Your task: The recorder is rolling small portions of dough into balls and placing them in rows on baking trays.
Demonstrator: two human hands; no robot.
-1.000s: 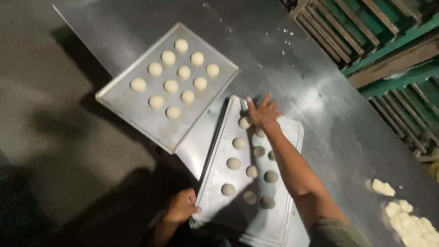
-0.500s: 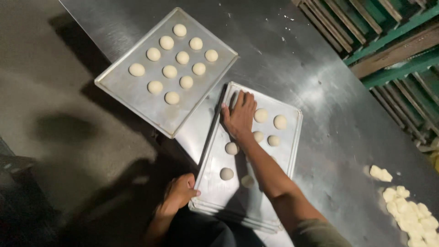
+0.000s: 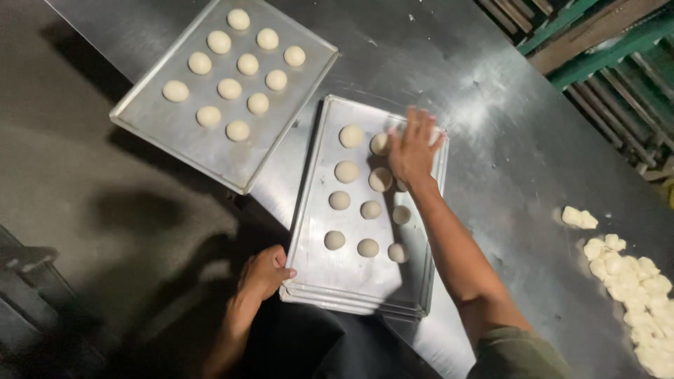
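On the steel worktable (image 3: 491, 91) below me sits a stack of metal baking trays (image 3: 354, 277), its near corner hanging over the table's front edge. My left hand (image 3: 263, 272) grips that near left corner, fingers curled under the rim and thumb lying on top. My right hand (image 3: 413, 149) is stretched out flat over the far right part of the top tray, fingers spread and released, palm down on or just above the dough balls (image 3: 351, 170) there; I cannot tell whether it presses one. Those dough balls lie in three loose rows down the tray, several partly hidden by my hand. Beyond it to the left, a second tray (image 3: 189, 144) lies at an angle, just beside the stack, carrying ten dough balls (image 3: 229, 88) in tidy rows. Far right, near the table's edge, a heap of cut dough pieces (image 3: 635, 288) lies well apart from both trays.
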